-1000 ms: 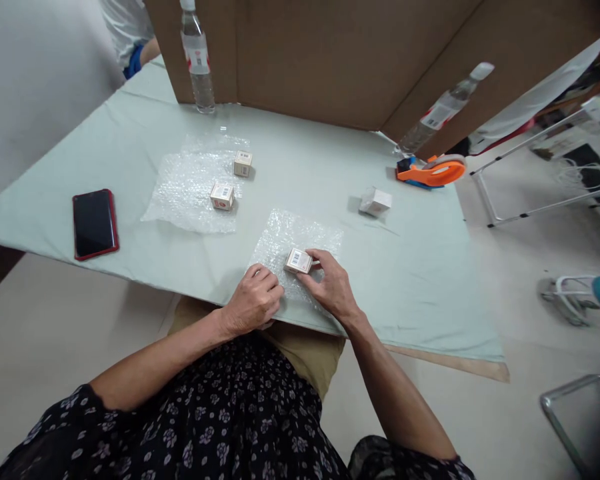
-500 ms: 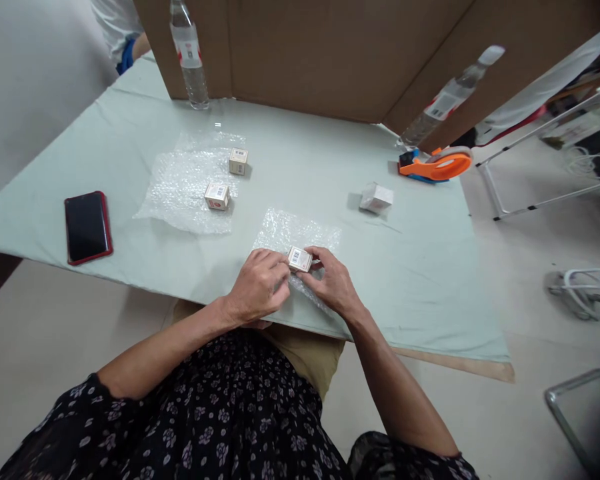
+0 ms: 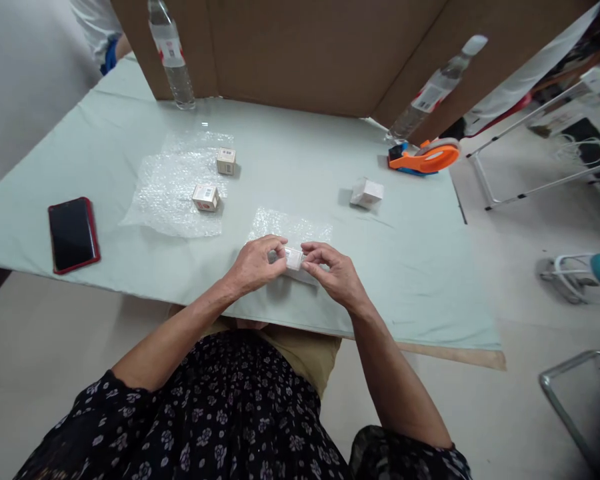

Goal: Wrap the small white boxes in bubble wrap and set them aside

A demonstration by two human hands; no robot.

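A small white box [image 3: 294, 259] with a printed label sits at the table's near side, on a sheet of bubble wrap [image 3: 293, 223]. Part of the wrap appears folded up over the box, whose label shows faintly through it. My left hand [image 3: 257, 264] pinches the box's left end between thumb and curled fingers. At its right end, the fingertips and thumb of my right hand [image 3: 336, 275] close on the box and wrap. Beyond them, two similar boxes, one nearer [image 3: 206, 198] and one farther [image 3: 226, 161], rest by the right edge of larger bubble wrap [image 3: 167, 193].
A wrapped white box [image 3: 367, 193] lies to the right, with an orange tape dispenser [image 3: 425, 158] behind it. Two water bottles, left [image 3: 173, 63] and right [image 3: 435, 90], stand before a cardboard panel [image 3: 300, 53]. A red-cased phone [image 3: 73, 235] lies at left.
The near part of the bubble wrap has come up over the box. My fingers have shifted to the box's two ends. The whole view has shifted slightly.
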